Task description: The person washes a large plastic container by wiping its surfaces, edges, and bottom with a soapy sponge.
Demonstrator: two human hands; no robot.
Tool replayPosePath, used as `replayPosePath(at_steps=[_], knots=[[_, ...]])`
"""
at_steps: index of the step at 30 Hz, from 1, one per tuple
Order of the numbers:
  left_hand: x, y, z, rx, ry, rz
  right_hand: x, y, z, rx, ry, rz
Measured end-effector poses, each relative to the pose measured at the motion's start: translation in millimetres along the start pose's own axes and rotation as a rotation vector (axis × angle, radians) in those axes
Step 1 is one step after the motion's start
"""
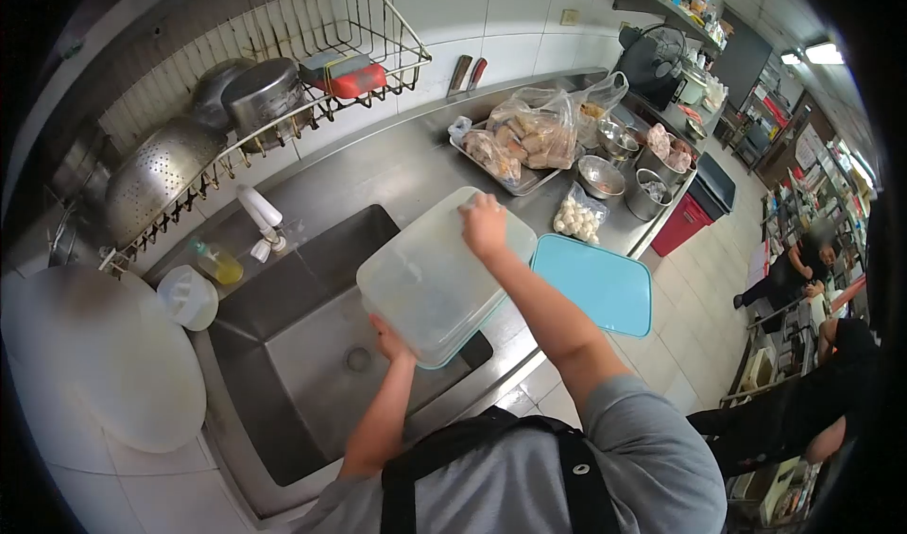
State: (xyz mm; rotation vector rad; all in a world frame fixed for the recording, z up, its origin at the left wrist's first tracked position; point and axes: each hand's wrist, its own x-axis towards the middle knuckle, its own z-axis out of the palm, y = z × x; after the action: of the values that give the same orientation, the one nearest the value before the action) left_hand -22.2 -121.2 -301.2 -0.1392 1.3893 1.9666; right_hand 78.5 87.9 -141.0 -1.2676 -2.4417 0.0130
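Note:
A translucent rectangular plastic container (pixel 435 274) is held tilted over the right edge of the steel sink (pixel 326 369), its broad face turned up. My right hand (pixel 485 225) is closed on its upper right part. Low on its left side, my left hand (pixel 391 341) grips the edge, with some fingers hidden underneath. Just right of the container lies a light blue rectangular lid (pixel 597 285), partly past the counter's front edge. A white faucet (pixel 260 217) stands behind the sink.
A metal tray (pixel 522 188) holds bagged food (pixel 534 128); near it are a bag of small white items (pixel 580 215) and metal bowls (pixel 602 177). A wire rack (pixel 222 161) with pots hangs at upper left. Two people in dark clothes are at far right.

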Motion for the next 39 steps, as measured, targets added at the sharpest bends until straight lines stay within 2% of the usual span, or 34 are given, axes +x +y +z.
replayPosePath(at_steps=[1, 4, 7, 10, 12, 13, 15, 17, 19, 22, 25, 29, 31, 33, 36, 39], knots=[[1.2, -2.7, 0.2, 0.033, -0.01, 0.029, -15.0, -10.7, 12.6, -0.068, 0.025, -0.07], [8.9, -12.7, -3.3, -0.96, -0.394, -0.297, -41.6, -18.1, 25.9, -0.041, 0.108, -0.248], [0.0, -1.4, -1.3, -0.065, -0.092, -0.142, -0.3, 4.9, 11.9, -0.061, 0.025, -0.095], [-11.9, 4.7, 8.8, -0.248, -0.176, -0.069, -12.4, -7.5, 10.4, -0.113, -0.013, -0.115], [12.8, -15.3, -2.6, -0.306, -0.322, -0.021, -58.4, -35.1, 15.0, 0.024, -0.006, -0.191], [36.6, -36.3, -13.1, -0.215, -0.396, 0.118, -64.8, -40.6, 14.1, 0.091, -0.003, -0.235], [78.7, -77.0, -28.9, 0.228, -0.42, 0.645, -53.9, -33.6, 13.1, 0.183, 0.007, -0.152], [56.7, -65.4, -33.7, -0.013, -0.343, 0.334, -42.3, -19.9, 5.7, 0.228, 0.019, -0.042], [4.1, -9.8, -7.1, -0.174, -0.201, -0.108, -21.1, 10.1, 13.0, 0.124, 0.073, 0.101], [-4.8, -6.6, -10.0, -0.133, -0.161, -0.147, -16.9, 43.2, 9.8, 0.012, 0.2, 0.125], [-5.5, -0.3, -8.6, 0.03, 0.019, -0.175, -18.3, 50.0, 7.6, 0.006, 0.215, 0.103], [-18.0, -11.0, -17.0, 0.004, -0.075, -0.131, -17.7, 50.4, 6.3, 0.007, 0.135, 0.112], [-21.5, -31.9, -28.0, 0.039, -0.145, -0.068, -20.6, 49.0, 1.1, -0.019, 0.272, 0.126], [-32.8, -49.7, -32.2, -0.017, -0.088, -0.145, -23.1, 46.5, 0.8, 0.011, 0.36, 0.167], [-38.4, -48.6, -33.9, 0.007, 0.021, -0.19, -11.1, 59.9, -6.9, 0.14, 0.025, 0.3], [-42.5, -39.9, -25.9, 0.029, 0.001, -0.119, -5.9, 91.3, -7.2, 0.187, -0.018, 0.27]])
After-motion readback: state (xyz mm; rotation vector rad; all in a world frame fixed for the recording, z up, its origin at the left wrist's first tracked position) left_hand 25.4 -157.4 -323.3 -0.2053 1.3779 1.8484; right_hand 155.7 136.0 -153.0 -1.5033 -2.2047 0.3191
